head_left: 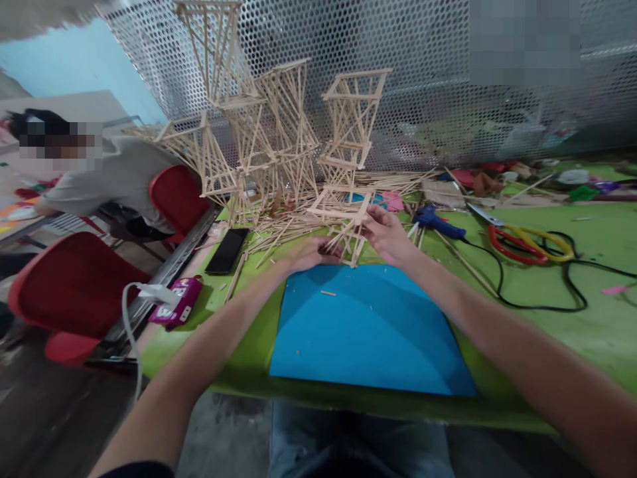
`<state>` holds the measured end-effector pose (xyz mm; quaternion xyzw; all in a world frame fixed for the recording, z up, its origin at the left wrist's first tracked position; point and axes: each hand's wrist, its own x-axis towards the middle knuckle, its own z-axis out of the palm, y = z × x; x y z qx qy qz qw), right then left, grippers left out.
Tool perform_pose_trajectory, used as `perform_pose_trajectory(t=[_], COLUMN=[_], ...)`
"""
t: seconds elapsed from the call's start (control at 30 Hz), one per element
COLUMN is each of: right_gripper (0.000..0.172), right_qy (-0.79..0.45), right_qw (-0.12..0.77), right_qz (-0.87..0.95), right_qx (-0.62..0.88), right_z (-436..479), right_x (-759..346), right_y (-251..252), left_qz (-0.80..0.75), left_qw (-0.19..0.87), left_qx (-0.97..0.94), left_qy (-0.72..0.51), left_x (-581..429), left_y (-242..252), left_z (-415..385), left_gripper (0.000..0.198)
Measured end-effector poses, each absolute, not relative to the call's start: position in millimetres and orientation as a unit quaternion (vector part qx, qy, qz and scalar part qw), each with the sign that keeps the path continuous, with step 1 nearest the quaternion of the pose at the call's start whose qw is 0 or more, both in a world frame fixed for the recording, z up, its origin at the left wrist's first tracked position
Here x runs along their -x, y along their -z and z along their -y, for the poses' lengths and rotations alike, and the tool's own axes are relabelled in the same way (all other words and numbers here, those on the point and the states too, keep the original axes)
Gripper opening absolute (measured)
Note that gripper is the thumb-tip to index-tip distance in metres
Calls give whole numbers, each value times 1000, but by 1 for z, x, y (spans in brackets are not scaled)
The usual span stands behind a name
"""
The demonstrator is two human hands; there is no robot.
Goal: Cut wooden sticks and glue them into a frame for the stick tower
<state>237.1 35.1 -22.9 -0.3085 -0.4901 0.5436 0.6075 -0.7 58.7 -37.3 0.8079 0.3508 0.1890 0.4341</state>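
Observation:
Over the back edge of a blue sheet (368,332), I hold a small frame of thin wooden sticks (337,214) with a square top and slanting legs. My right hand (387,234) is closed on its upper right side, thumb and fingers at the corner. Low on the left, my left hand (318,252) has its fingers curled at the lower ends of the sticks; its fingertips are partly hidden. Just behind stands a taller stick tower (351,126). Loose wooden sticks (283,226) lie heaped around the frame.
More stick towers (239,106) rise back left. A blue glue gun (438,222) and scissors (527,242) with red and yellow handles lie right, near a black cord (542,307). Left are a phone (227,251), a purple power strip (176,302), red chairs (64,292) and a seated person (109,169).

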Motion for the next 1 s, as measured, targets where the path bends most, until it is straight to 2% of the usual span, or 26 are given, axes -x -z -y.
perform_pose_trajectory(t=[0.8,0.93,1.0], right_gripper=[56,54,50], right_qy=[-533,-511,-502], right_qw=[603,585,547], right_qz=[493,518,552], right_qx=[329,358,380], right_z=[-39,-40,-38], right_x=[-237,-241,-244], right_y=[26,33,38], left_qz=[-365,-374,-392], left_qw=[423,413,387], left_qx=[-805,-810,-815], left_qy=[-199,-183,-178], left_x=[-1,-1,-1], left_y=[40,39,38], left_z=[-58,-60,-60], left_gripper=[39,41,39])
